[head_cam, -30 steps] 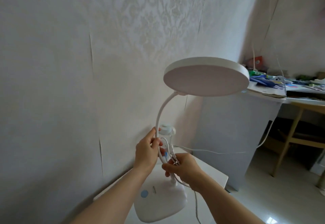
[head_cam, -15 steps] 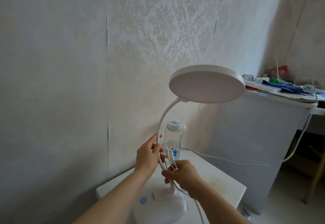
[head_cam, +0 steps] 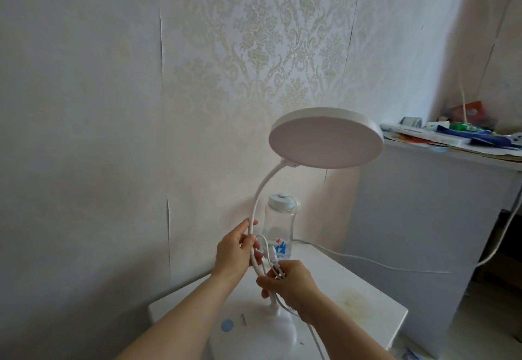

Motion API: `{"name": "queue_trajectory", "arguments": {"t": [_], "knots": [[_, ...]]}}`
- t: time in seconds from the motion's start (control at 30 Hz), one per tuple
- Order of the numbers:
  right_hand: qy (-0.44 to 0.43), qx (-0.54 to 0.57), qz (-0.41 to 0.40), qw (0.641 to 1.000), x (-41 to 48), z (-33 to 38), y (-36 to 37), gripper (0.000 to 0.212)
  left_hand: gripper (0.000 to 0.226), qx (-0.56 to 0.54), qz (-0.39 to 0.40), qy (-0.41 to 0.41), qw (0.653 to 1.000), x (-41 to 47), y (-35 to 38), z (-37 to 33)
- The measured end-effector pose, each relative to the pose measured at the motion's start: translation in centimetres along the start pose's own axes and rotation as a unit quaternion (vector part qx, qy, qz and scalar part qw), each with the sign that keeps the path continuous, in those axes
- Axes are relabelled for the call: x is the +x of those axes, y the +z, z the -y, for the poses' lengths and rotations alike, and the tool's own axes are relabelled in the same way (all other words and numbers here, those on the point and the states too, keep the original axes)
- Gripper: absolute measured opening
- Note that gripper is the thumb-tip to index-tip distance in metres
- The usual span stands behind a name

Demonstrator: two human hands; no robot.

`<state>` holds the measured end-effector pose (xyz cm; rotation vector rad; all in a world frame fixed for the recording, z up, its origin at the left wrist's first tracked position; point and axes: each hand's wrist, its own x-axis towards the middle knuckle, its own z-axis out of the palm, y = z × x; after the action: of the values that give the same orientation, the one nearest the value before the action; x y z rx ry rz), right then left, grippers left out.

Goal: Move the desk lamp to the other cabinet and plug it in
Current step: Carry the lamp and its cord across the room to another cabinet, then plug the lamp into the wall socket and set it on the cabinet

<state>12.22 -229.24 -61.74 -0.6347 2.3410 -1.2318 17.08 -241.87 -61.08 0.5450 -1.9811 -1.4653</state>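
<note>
Head view, left hand (head_cam: 233,252) grip round desk lamp (head_cam: 324,140) neck, right hand (head_cam: 291,286) pinching cord (head_cam: 316,340).

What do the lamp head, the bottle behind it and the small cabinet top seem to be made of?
Lamp head: probably matte white plastic, smooth and even, no shine. Bottle: clear plastic, likely; the wall shows through it, and it has a pale cap. Cabinet top: smooth white board, perhaps laminate or painted wood, with a yellowish stain.
</note>
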Motion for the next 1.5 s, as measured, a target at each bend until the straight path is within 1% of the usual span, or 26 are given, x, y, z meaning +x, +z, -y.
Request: {"name": "queue_trajectory", "arguments": {"t": [0.13, 0.3, 0.47, 0.6, 0.67, 0.73, 0.83, 0.9, 0.97, 1.03, 1.07, 1.13, 1.2, 1.27, 1.33, 1.4, 1.5], "knots": [[-0.013, 0.005, -0.008, 1.0, 0.3, 0.1, 0.4, 0.014, 0.033, -0.016, 0.009, -0.015, 1.0, 0.9, -0.2, 0.4], [-0.031, 0.017, -0.036, 0.999, 0.7, -0.4, 0.8, 0.009, 0.033, -0.042, 0.03, -0.013, 0.999, 1.4, -0.1, 0.8], [-0.019, 0.024, -0.045, 0.999, 0.6, -0.5, 1.2, 0.015, 0.034, -0.06, 0.055, -0.015, 0.997, 1.7, -0.6, 1.1], [-0.001, 0.019, -0.061, 0.998, 0.4, -0.5, 1.7, 0.018, 0.038, -0.053, 0.052, -0.002, 0.997, 1.8, -0.8, 1.4], [-0.001, 0.015, -0.081, 0.997, 0.0, -0.5, 1.9, 0.022, 0.041, -0.048, 0.056, 0.008, 0.997, 1.8, -1.0, 1.6], [-0.013, -0.005, -0.13, 0.991, -0.4, -0.9, 1.8, 0.028, 0.046, -0.05, 0.074, 0.015, 0.996, 1.8, -1.4, 2.1], [-0.04, -0.029, -0.234, 0.971, -1.2, -1.6, 1.1, 0.032, 0.051, -0.044, 0.096, 0.055, 0.993, 1.3, -2.1, 2.6], [-0.042, -0.007, -0.264, 0.964, -2.3, -1.8, 0.3, 0.028, 0.054, -0.022, 0.096, 0.081, 0.992, 1.0, -2.4, 2.7], [-0.037, 0.009, -0.283, 0.958, -3.5, -2.2, -0.5, 0.024, 0.062, 0.016, 0.071, 0.107, 0.992, 0.7, -2.3, 2.8], [-0.032, -0.003, -0.311, 0.95, -5.1, -2.6, -1.2, 0.022, 0.072, 0.062, 0.032, 0.148, 0.986, 0.1, -2.1, 3.0], [-0.031, -0.013, -0.324, 0.945, -5.9, -2.7, -1.5, 0.022, 0.073, 0.092, 0.017, 0.178, 0.98, -0.4, -1.9, 2.9], [-0.035, -0.029, -0.34, 0.939, -7.4, -3.0, -2.1, 0.024, 0.065, 0.129, -0.011, 0.233, 0.964, -1.8, -1.6, 2.4], [-0.038, -0.043, -0.333, 0.941, -9.2, -3.0, -2.7, 0.025, 0.051, 0.108, -0.007, 0.257, 0.96, -3.3, -1.3, 1.6], [-0.037, -0.065, -0.305, 0.949, -10.9, -2.8, -2.9, 0.026, 0.04, 0.056, 0.044, 0.248, 0.966, -5.1, -1.2, 1.0], [-0.04, -0.097, -0.277, 0.955, -12.5, -2.7, -2.7, 0.03, 0.033, 0.003, 0.1, 0.224, 0.969, -6.9, -1.4, 0.4], [-0.046, -0.115, -0.251, 0.96, -13.9, -2.4, -2.4, 0.032, 0.029, -0.034, 0.139, 0.204, 0.968, -8.3, -1.9, -0.2], [-0.056, -0.086, -0.223, 0.969, -15.7, -1.3, -1.3, 0.026, 0.024, -0.052, 0.179, 0.19, 0.964, -9.9, -3.0, -1.0]]}}
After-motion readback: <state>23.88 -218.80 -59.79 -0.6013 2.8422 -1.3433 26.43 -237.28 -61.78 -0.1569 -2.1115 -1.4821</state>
